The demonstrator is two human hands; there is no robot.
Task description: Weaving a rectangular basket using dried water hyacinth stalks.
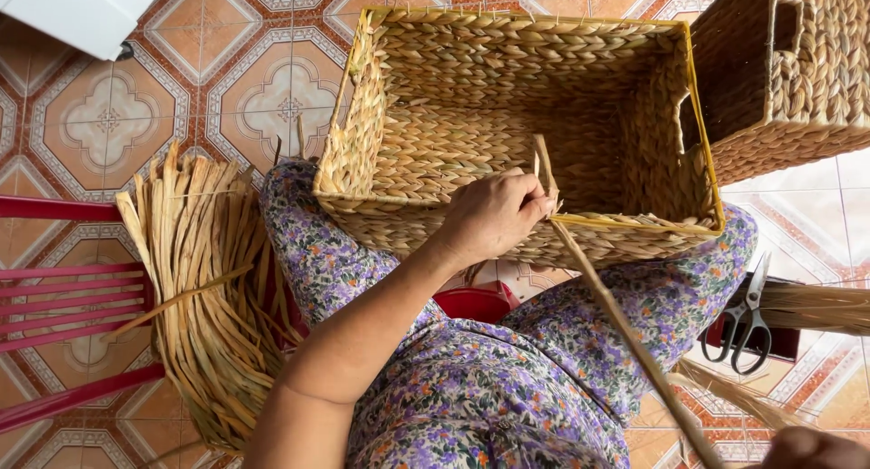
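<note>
A rectangular woven straw basket [426, 152] rests on my lap, which is covered by purple floral cloth. My left hand [494, 217] is at the basket's near rim, fingers pinched on a long dried straw strand [616, 319]. The strand sticks up just above the rim and runs down to the lower right. Only a sliver of my right hand [811, 449] shows at the bottom right corner, close to the strand's far end. Whether it grips the strand is hidden.
A thick bundle of dried straw [204, 288] lies on the patterned tile floor to my left, beside a red slatted chair [63, 297]. A second woven basket [797, 70] stands at the top right. Scissors [748, 319] lie on a dark object at my right.
</note>
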